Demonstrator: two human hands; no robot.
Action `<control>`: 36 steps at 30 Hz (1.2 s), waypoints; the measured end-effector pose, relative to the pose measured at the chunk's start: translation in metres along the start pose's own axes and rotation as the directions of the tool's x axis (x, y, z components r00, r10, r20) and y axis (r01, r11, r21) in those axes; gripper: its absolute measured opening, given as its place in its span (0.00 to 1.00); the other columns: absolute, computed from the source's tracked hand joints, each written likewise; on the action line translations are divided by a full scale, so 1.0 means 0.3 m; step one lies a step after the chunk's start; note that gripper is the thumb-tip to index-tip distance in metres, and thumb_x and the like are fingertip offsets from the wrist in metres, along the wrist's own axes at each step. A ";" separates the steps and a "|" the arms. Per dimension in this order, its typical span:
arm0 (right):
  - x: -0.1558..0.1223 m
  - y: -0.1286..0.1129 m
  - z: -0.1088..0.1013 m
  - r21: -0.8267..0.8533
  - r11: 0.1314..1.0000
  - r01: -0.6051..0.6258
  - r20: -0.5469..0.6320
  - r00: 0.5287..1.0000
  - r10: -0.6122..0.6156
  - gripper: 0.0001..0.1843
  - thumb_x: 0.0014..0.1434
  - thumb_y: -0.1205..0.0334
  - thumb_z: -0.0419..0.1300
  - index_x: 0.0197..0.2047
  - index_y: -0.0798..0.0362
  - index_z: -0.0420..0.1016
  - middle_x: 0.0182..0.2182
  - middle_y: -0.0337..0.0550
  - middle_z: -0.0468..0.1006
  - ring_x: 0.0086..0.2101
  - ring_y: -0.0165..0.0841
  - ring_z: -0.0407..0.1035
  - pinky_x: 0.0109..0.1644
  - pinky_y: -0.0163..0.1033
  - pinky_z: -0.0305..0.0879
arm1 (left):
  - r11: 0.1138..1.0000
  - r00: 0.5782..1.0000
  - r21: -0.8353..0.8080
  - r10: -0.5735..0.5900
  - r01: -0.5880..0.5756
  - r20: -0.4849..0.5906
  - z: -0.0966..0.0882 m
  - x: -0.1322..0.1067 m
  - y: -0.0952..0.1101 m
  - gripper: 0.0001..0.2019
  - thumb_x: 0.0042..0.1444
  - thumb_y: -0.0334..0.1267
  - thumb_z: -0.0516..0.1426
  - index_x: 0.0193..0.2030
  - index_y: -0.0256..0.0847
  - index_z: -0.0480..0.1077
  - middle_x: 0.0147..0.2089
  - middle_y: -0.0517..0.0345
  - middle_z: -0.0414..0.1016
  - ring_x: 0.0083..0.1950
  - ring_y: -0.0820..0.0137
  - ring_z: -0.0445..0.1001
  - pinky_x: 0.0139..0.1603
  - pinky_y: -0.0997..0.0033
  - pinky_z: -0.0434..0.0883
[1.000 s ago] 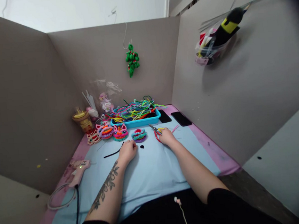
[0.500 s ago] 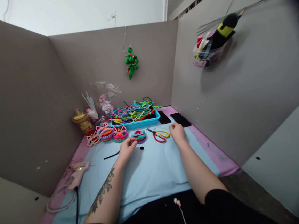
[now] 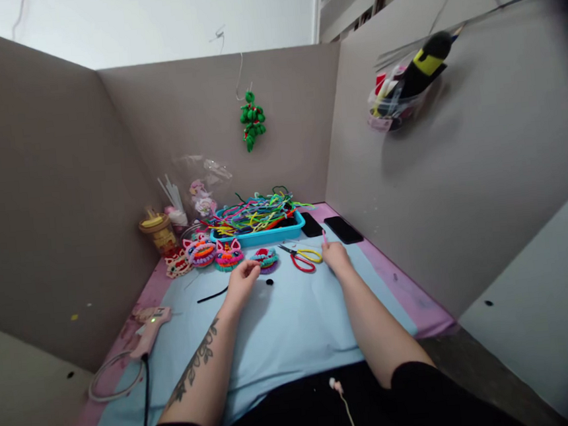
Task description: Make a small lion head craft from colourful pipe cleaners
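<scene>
My left hand (image 3: pixel 244 277) is closed in a pinch just in front of a teal, red and purple pipe-cleaner piece (image 3: pixel 265 259). Whatever its fingertips hold is too small to make out. A black pipe cleaner (image 3: pixel 212 295) lies on the cloth, one end reaching toward that hand. To the right of the hand sits a small black disc (image 3: pixel 269 282). My right hand (image 3: pixel 336 256) is closed around a slim pink stick (image 3: pixel 324 236), its tip pointing up. Beside this hand are scissors (image 3: pixel 304 260) with one red and one yellow handle.
A blue tray (image 3: pixel 259 238) heaped with pipe cleaners stands at the back. Two dark phones (image 3: pixel 344 229) lie to its right. Several fuzzy animal-face pieces (image 3: pixel 229 255) sit at left. A pink glue gun (image 3: pixel 150 331) with its cord lies front left. Grey panels (image 3: pixel 221 125) enclose the table.
The slim pink stick now shows upright in my right hand, which has shifted slightly down and turned. My left hand holds nearly the same place.
</scene>
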State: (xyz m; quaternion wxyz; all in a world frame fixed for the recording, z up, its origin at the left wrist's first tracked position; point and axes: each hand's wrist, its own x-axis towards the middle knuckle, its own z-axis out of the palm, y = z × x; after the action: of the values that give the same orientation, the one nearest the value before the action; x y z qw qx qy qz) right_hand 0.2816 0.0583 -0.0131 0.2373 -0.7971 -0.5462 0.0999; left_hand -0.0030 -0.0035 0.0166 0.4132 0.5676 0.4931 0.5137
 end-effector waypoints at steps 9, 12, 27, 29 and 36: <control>-0.059 -0.078 0.023 0.250 0.861 0.443 -0.170 0.896 -0.411 0.12 0.55 0.65 0.53 0.38 0.52 0.78 0.46 0.49 0.71 0.47 0.39 0.63 0.53 0.44 0.58 | 0.863 0.974 -0.452 -0.213 0.225 0.079 0.021 -0.004 -0.007 0.20 0.32 0.41 0.68 0.31 0.37 0.67 0.26 0.61 0.71 0.32 0.68 0.75 0.36 0.71 0.69; -0.163 -0.168 0.012 0.482 0.619 0.620 -0.290 0.779 -0.556 0.09 0.54 0.63 0.56 0.36 0.51 0.78 0.39 0.46 0.72 0.44 0.36 0.65 0.52 0.43 0.60 | 0.838 0.962 -0.474 -0.257 0.271 0.096 0.035 -0.021 0.010 0.20 0.32 0.39 0.69 0.31 0.37 0.66 0.28 0.60 0.73 0.34 0.67 0.76 0.36 0.71 0.69; -0.304 -0.277 0.042 0.827 0.348 0.441 -0.130 0.752 -0.646 0.03 0.49 0.63 0.62 0.29 0.53 0.73 0.29 0.39 0.71 0.29 0.29 0.64 0.33 0.35 0.60 | 0.883 0.963 -0.403 -0.168 0.241 0.209 0.049 -0.033 -0.003 0.18 0.38 0.40 0.67 0.29 0.38 0.62 0.22 0.63 0.70 0.26 0.73 0.72 0.31 0.74 0.66; -0.295 -0.272 0.055 0.878 0.330 0.346 -0.064 0.768 -0.637 0.05 0.47 0.62 0.63 0.28 0.54 0.72 0.27 0.38 0.70 0.29 0.29 0.64 0.34 0.35 0.60 | 0.898 0.962 -0.375 -0.150 0.230 0.229 0.047 -0.034 -0.004 0.18 0.38 0.40 0.67 0.29 0.38 0.62 0.21 0.63 0.70 0.25 0.73 0.72 0.30 0.74 0.65; -0.282 -0.258 0.061 0.942 0.335 -0.015 0.251 0.695 -0.674 0.14 0.37 0.59 0.69 0.25 0.55 0.69 0.22 0.35 0.71 0.23 0.26 0.64 0.30 0.34 0.60 | 0.931 0.921 -0.256 -0.158 0.259 0.357 0.031 -0.041 -0.002 0.19 0.36 0.40 0.67 0.31 0.38 0.63 0.21 0.63 0.71 0.24 0.73 0.71 0.29 0.74 0.65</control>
State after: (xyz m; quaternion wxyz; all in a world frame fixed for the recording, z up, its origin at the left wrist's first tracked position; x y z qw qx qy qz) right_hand 0.1778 0.0080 0.0002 0.4486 -0.3193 -0.6083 0.5717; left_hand 0.0063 -0.0151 0.0126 0.6237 0.5200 0.3921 0.4322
